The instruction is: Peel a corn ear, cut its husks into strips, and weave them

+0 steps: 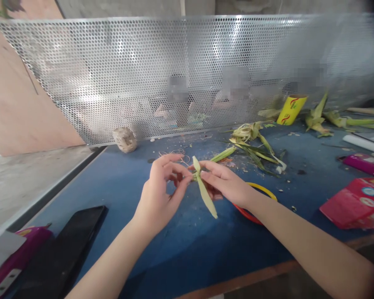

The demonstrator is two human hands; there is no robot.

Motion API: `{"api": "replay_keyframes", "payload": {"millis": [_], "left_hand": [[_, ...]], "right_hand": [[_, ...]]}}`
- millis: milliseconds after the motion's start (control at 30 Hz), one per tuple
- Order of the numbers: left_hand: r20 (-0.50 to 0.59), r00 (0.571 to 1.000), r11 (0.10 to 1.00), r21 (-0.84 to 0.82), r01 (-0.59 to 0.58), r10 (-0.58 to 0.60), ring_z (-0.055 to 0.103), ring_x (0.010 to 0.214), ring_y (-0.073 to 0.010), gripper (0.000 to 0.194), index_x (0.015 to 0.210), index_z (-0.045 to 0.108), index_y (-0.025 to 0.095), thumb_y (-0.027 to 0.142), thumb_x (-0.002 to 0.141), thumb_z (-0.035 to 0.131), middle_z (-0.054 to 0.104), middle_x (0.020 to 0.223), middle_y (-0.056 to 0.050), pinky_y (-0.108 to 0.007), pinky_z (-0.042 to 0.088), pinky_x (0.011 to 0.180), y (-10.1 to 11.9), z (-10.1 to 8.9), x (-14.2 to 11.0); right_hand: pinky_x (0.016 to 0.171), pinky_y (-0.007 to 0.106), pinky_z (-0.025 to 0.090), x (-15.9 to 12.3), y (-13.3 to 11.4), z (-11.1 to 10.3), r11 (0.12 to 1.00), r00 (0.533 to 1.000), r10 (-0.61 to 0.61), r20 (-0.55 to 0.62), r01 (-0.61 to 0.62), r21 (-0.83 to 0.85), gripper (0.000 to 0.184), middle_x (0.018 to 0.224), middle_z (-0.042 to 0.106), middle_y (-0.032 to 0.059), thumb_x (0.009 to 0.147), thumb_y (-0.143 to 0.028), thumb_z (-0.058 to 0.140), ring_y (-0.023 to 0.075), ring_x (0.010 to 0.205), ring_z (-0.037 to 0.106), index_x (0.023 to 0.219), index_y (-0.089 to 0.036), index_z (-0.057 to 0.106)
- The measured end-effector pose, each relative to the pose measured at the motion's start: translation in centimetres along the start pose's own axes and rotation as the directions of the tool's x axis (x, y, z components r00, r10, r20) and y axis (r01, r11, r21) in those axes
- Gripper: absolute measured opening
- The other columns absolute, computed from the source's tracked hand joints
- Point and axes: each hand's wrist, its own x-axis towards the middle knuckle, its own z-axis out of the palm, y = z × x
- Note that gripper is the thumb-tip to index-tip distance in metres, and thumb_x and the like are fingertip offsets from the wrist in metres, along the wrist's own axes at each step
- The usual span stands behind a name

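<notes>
Both my hands meet above the middle of a blue table [180,245]. My right hand [225,182] is closed on crossed green leaf strips [205,195]; one pale strip hangs down toward me, another points up and right. My left hand [160,187] pinches the same strips at their crossing with thumb and fingertips. Under my right wrist lie a red and a yellow ring [262,190].
A pile of leaf scraps [255,145] lies beyond my hands. A yellow cup [291,109], a ball of twine [125,139], pink packets [357,202], a black phone [67,249] and a perforated metal screen [187,70] surround the spot. Blurred people sit behind the screen.
</notes>
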Motion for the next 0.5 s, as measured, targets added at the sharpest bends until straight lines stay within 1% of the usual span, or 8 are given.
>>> {"api": "replay_keyframes", "payload": {"millis": [67, 167, 200, 267, 333, 367, 500], "left_hand": [[-0.014, 1.0, 0.99, -0.139, 0.006, -0.008, 0.056, 0.073, -0.0101, 0.035, 0.109, 0.035, 0.023, 0.011, 0.081, 0.052, 0.055, 0.082, 0.001, -0.024, 0.047, 0.065, 0.3, 0.0, 0.1], [0.035, 0.998, 0.955, -0.291, 0.053, -0.044, 0.054, 0.076, -0.012, 0.036, 0.112, 0.035, 0.022, 0.013, 0.081, 0.051, 0.052, 0.08, 0.001, -0.026, 0.047, 0.066, 0.7, -0.1, 0.1], [0.056, 0.997, 0.951, -0.301, 0.074, -0.06, 0.054, 0.078, -0.013, 0.039, 0.114, 0.035, 0.021, 0.015, 0.08, 0.054, 0.053, 0.082, 0.0, -0.027, 0.046, 0.067, 0.6, -0.1, 0.1], [0.068, 0.995, 0.961, -0.26, 0.092, -0.077, 0.054, 0.085, -0.0154, 0.052, 0.12, 0.033, 0.02, 0.019, 0.076, 0.061, 0.055, 0.089, -0.003, -0.03, 0.045, 0.069, 0.4, 0.2, 0.1], [0.053, 0.994, 0.973, -0.205, 0.105, -0.096, 0.054, 0.091, -0.0174, 0.064, 0.125, 0.03, 0.02, 0.021, 0.072, 0.066, 0.057, 0.096, -0.005, -0.031, 0.044, 0.072, 0.1, 0.6, 0.0], [0.046, 0.992, 0.972, -0.2, 0.125, -0.118, 0.055, 0.092, -0.018, 0.067, 0.126, 0.029, 0.02, 0.023, 0.072, 0.067, 0.058, 0.098, -0.006, -0.032, 0.045, 0.073, -0.1, 0.8, -0.1], [0.078, 0.964, 0.914, -0.308, 0.264, -0.253, 0.058, 0.092, -0.02, 0.07, 0.13, 0.023, 0.018, 0.027, 0.074, 0.064, 0.058, 0.1, -0.009, -0.036, 0.047, 0.074, -0.3, 1.5, -0.3]], "right_hand": [[0.039, 0.018, 0.029, 0.0, -0.1, 0.0, 1.0, 1.0, -0.029, 0.001, 0.029, 0.009, 0.021, 0.05, 0.049, -0.0074, 0.089, -0.036, 0.046, 0.0049, 0.04, 0.037, 0.102, -0.02, 0.044], [0.044, 0.019, 0.033, -0.1, -0.2, 0.1, 0.996, 0.995, -0.092, -0.025, 0.091, -0.017, 0.016, 0.054, 0.052, -0.0066, 0.088, -0.031, 0.048, 0.0051, 0.044, 0.04, 0.097, -0.019, 0.043], [0.045, 0.019, 0.033, -0.1, -0.2, 0.2, 0.994, 0.994, -0.106, -0.037, 0.105, -0.027, 0.014, 0.055, 0.052, -0.0066, 0.088, -0.03, 0.049, 0.0051, 0.045, 0.041, 0.095, -0.019, 0.043], [0.046, 0.019, 0.034, -0.1, -0.3, 0.2, 0.993, 0.992, -0.117, -0.045, 0.116, -0.027, 0.012, 0.056, 0.052, -0.0064, 0.088, -0.03, 0.049, 0.0054, 0.046, 0.042, 0.091, -0.02, 0.042], [0.046, 0.019, 0.034, -0.1, -0.3, 0.3, 0.992, 0.991, -0.125, -0.037, 0.125, -0.015, 0.011, 0.056, 0.053, -0.0063, 0.088, -0.029, 0.047, 0.0061, 0.047, 0.044, 0.089, -0.021, 0.04], [0.046, 0.019, 0.034, -0.1, -0.3, 0.4, 0.991, 0.991, -0.132, -0.023, 0.132, -0.013, 0.011, 0.056, 0.053, -0.0063, 0.088, -0.028, 0.047, 0.0063, 0.047, 0.044, 0.088, -0.021, 0.038], [0.049, 0.021, 0.036, -0.3, -0.5, 0.4, 0.985, 0.986, -0.165, 0.014, 0.166, -0.048, 0.01, 0.055, 0.054, -0.0058, 0.088, -0.024, 0.045, 0.0073, 0.049, 0.046, 0.086, -0.021, 0.036]]}}
